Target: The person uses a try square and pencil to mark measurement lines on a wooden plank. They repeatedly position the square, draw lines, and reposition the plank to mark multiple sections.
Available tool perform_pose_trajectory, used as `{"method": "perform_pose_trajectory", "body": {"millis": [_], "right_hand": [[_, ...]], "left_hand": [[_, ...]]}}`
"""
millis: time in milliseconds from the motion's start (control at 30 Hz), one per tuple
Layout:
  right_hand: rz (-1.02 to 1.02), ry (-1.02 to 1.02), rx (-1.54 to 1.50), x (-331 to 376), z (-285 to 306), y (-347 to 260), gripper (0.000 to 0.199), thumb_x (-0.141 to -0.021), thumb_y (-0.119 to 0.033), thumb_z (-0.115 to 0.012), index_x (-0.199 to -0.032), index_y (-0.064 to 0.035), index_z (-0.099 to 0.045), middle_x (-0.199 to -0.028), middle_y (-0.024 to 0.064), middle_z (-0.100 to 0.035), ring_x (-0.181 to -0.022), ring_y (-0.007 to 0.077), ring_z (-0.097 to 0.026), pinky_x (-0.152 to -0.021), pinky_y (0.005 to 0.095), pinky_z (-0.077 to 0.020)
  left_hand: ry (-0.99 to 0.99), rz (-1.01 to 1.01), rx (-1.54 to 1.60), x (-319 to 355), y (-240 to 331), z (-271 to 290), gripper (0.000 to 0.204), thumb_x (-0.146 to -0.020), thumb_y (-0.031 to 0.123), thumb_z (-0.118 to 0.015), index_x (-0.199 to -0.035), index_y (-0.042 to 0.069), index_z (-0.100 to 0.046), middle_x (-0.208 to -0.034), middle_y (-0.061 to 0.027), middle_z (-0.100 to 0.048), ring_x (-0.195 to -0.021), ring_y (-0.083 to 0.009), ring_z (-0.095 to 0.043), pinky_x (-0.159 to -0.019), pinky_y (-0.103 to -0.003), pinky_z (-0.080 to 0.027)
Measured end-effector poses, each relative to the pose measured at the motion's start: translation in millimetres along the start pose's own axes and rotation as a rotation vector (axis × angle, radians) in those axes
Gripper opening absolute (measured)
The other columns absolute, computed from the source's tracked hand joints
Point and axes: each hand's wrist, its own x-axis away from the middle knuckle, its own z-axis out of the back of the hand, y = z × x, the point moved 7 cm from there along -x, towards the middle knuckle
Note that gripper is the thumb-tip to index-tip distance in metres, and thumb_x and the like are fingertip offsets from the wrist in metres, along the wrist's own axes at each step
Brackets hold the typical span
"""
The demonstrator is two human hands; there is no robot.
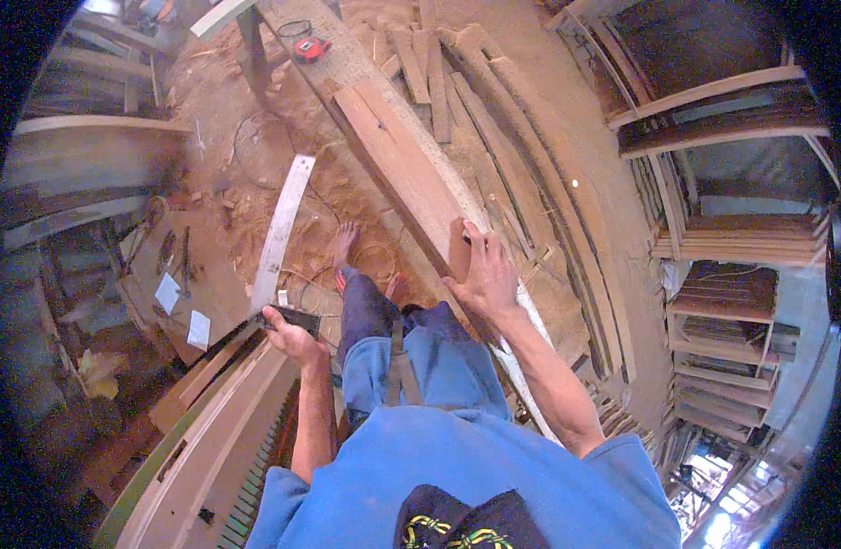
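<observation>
My left hand (pixel 297 339) is closed around the dark crosspiece of a try square (pixel 281 229), its long flat metal blade pointing away from me over the floor. On the right, my right hand (pixel 486 279) rests over the near part of a reddish-brown wooden plank (pixel 397 137), fingers bent and thumb to the left. A small dark thing shows by those fingertips, too small to name. Beneath the plank runs a long, dusty beam (pixel 301 27). Farther along it sits a red tape measure (pixel 310 48).
Bare feet (pixel 345 242) stand on the sawdust-covered floor (pixel 228 174). Long timber strips (pixel 530 174) lie to the right of the beam. Shelves with stacked boards (pixel 727 293) line the right side. At lower left is a machine-like wooden bench (pixel 210 430); papers (pixel 199 329) lie beyond it.
</observation>
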Motion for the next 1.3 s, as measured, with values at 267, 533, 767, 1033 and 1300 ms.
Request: {"method": "perform_pose_trajectory", "body": {"millis": [267, 533, 767, 1033, 1300], "right_hand": [[-0.257, -0.298, -1.218, 11, 15, 72, 0.101, -0.072, -0.050, -0.080, -0.150, -0.0009, -0.040, -0.137, 0.0192, -0.059, -0.122, 0.0291, -0.061, -0.105, 0.0426, -0.0478], [-0.314, -0.741, -1.952, 30, -15, 53, 0.100, -0.067, -0.048, -0.076, -0.145, 0.0068, -0.044, -0.128, 0.0266, -0.062, -0.112, 0.0261, -0.067, -0.095, 0.0390, -0.0563], [-0.099, -0.467, -1.530, -1, -4, 56, 0.102, -0.065, -0.040, -0.077, -0.149, 0.0035, -0.040, -0.132, 0.0199, -0.062, -0.115, 0.0292, -0.064, -0.103, 0.0380, -0.0491], [-0.167, -0.228, -1.475, -30, -3, 61, 0.073, -0.072, -0.026, -0.070, -0.136, 0.0056, -0.054, -0.122, 0.0097, -0.065, -0.109, 0.0203, -0.062, -0.096, 0.0323, -0.0484], [-0.034, -0.426, -1.439, -38, -7, 44, 0.059, -0.078, -0.023, -0.065, -0.130, 0.0041, -0.060, -0.125, 0.0099, -0.066, -0.112, 0.0197, -0.061, -0.100, 0.0312, -0.0460]], "left_hand": [[0.127, -0.003, -0.276, 6, 13, 27, 0.077, -0.094, 0.061, -0.064, -0.117, -0.012, -0.060, -0.118, -0.0224, -0.063, -0.103, -0.0315, -0.060, -0.091, -0.042, -0.048], [0.056, 0.041, -0.294, -3, 13, 28, 0.064, -0.104, 0.043, -0.059, -0.137, -0.011, -0.049, -0.129, -0.0160, -0.060, -0.110, -0.0245, -0.060, -0.095, -0.038, -0.050], [0.006, -0.082, -0.216, -2, 9, 28, 0.063, -0.104, 0.043, -0.058, -0.139, -0.009, -0.049, -0.133, -0.0158, -0.059, -0.114, -0.0240, -0.058, -0.101, -0.037, -0.046], [0.032, -0.111, -0.155, 11, 20, 21, 0.057, -0.105, 0.042, -0.057, -0.134, -0.007, -0.053, -0.126, -0.0119, -0.061, -0.106, -0.0224, -0.060, -0.095, -0.037, -0.048], [0.012, -0.101, -0.157, 10, 12, 20, 0.056, -0.106, 0.040, -0.056, -0.134, -0.008, -0.053, -0.125, -0.0133, -0.062, -0.106, -0.0239, -0.060, -0.093, -0.037, -0.049]]}}
